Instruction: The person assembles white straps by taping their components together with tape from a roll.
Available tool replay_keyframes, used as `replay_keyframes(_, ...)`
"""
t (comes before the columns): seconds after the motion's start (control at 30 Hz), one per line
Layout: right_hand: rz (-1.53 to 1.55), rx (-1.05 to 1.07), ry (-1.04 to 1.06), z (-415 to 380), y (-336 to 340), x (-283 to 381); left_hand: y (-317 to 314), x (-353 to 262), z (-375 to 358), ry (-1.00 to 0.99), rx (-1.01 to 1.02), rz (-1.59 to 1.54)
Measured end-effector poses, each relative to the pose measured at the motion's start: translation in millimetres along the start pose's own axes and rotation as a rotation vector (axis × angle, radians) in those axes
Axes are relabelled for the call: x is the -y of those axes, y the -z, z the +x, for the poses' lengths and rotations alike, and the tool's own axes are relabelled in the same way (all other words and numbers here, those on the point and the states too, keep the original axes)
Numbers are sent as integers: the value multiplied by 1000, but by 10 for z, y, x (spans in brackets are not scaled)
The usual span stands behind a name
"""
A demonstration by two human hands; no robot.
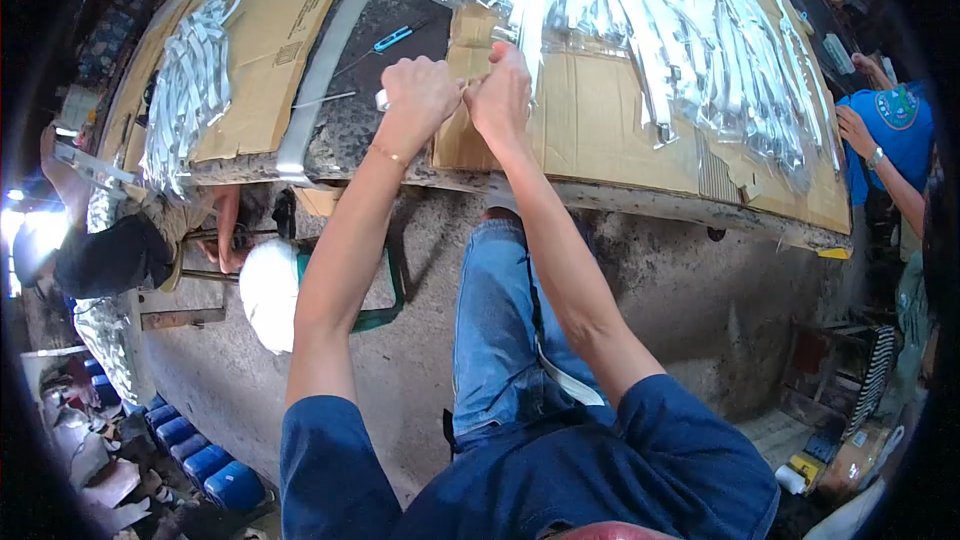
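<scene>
My left hand [420, 95] and my right hand [502, 92] are both closed, knuckles up, and meet thumb to thumb over the table's near edge. A small white end [382, 100] shows at the outer side of my left fist; what the two fists grip is mostly hidden, and I cannot tell its kind. Right beside my right hand lies a large pile of shiny white strips [620, 0], partly in clear plastic. Flat cardboard [585, 125] lies under my right hand. A light-blue handled tool [393, 38] rests on the dark tabletop just beyond my left hand.
Another bundle of white strips [195, 65] lies on cardboard [285, 60] at the left. A person in a blue shirt [890, 125] is at the table's right end; another person sits at the left. A white rounded thing [268, 295] sits by a green stool [385, 305] below. Blue containers [232, 485] line the lower left.
</scene>
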State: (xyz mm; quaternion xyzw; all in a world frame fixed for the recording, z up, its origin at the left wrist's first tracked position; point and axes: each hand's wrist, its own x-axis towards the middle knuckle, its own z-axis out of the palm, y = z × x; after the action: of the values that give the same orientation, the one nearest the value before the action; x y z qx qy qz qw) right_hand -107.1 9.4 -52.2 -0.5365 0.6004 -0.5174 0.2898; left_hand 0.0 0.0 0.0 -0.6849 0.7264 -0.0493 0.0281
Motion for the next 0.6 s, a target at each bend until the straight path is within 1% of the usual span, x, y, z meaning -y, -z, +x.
replay_keyframes(0.07, -259, 8, 148, -21, -50, -26, -124, 4, 107, -117, 57, 77)
replay_keyframes(0.1, -297, 13, 171, 66, 75, -27, -129, -108, 197, -111, 44, 35)
replay_keyframes(0.17, -390, -1, 314, 64, 156, -4, -150, -110, 222, -114, 78, 67)
replay_keyframes(0.2, -383, 7, 309, 88, 220, 34, -102, -120, 209, -109, 86, 73)
replay_keyframes(0.27, -222, -112, 395, 193, 467, 128, 44, -170, 191, -96, 256, 180)
replay_keyframes(0.3, -221, -108, 388, 195, 617, 172, -23, -124, 167, -96, 264, 182)
replay_keyframes(0.37, 204, -10, 87, 143, 940, 218, -175, 18, 140, -264, -227, 246)
replay_keyframes(0.43, 255, 16, 72, -13, 1209, -11, -76, 40, -24, -274, -225, 201)
replay_keyframes(0.47, 306, 41, 57, -127, 1346, -133, -101, 67, -161, -278, -496, 27)
replay_keyframes(0.5, 288, 54, 69, -278, 1491, -223, -141, 66, -350, -276, -757, -152)
replay_keyframes(0.57, 262, 62, 62, -622, 1776, -415, -343, -36, -1101, 99, -334, -641)
replay_keyframes(0.6, 291, 123, -53, -791, 1892, -526, -569, -135, -1406, 256, -122, -912)
